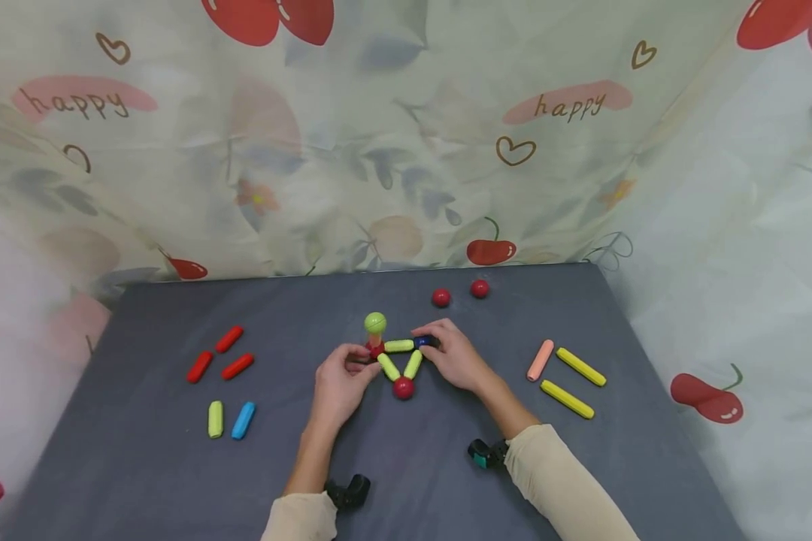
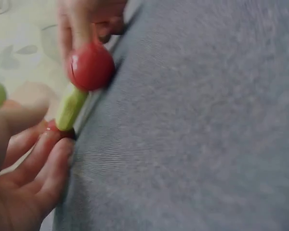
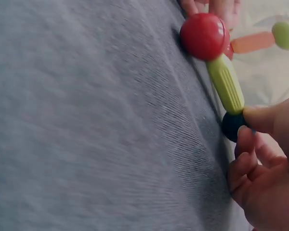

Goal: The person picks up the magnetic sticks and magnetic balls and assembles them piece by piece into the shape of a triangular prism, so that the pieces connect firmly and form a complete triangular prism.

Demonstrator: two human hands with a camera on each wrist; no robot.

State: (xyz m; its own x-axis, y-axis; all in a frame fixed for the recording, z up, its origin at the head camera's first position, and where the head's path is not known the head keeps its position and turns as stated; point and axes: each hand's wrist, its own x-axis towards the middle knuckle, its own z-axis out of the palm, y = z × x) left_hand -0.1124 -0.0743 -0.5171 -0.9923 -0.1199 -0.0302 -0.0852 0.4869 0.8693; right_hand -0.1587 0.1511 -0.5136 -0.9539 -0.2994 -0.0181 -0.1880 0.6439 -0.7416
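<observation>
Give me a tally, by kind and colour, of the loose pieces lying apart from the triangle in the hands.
Red rods: 3
Yellow rods: 2
Light green rod: 1
Blue rod: 1
Salmon rod: 1
Red balls: 2
Total: 10

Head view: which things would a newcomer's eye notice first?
Probably the triangle of yellow-green rods just below centre, with a red ball at its near corner. A green ball tops its left corner on an orange rod. The left hand holds that corner; the right hand pinches the dark blue ball at right.
</observation>
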